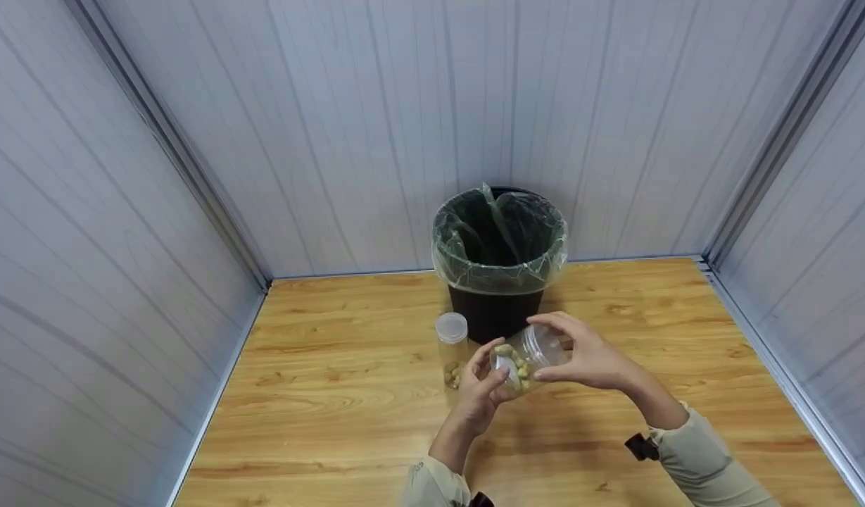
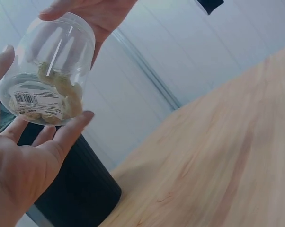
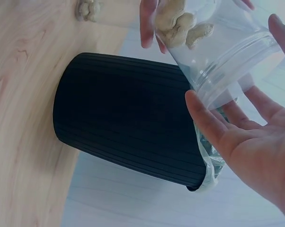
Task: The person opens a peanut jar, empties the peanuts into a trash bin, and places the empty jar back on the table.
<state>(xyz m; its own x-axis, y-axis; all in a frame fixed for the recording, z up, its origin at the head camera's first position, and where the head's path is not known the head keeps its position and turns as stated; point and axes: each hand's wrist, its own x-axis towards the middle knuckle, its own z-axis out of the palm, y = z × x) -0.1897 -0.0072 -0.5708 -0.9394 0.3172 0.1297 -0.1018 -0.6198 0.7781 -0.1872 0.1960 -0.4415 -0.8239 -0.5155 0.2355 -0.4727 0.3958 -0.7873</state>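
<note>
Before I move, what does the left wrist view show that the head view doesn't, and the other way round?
Only the left wrist view makes out the barcode on the label.

Only the head view shows the tall jar with its cap, and looks down into the open top of the black bin.

Both show the jar of peanuts held between the left hand and right hand, part of the bin, and the wooden table.

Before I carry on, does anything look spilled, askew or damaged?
No spill or damage shows. The liner in the black bin looks slightly untidy, with loose folds inside the opening. The tilted jar is held between left hand and right hand.
</note>
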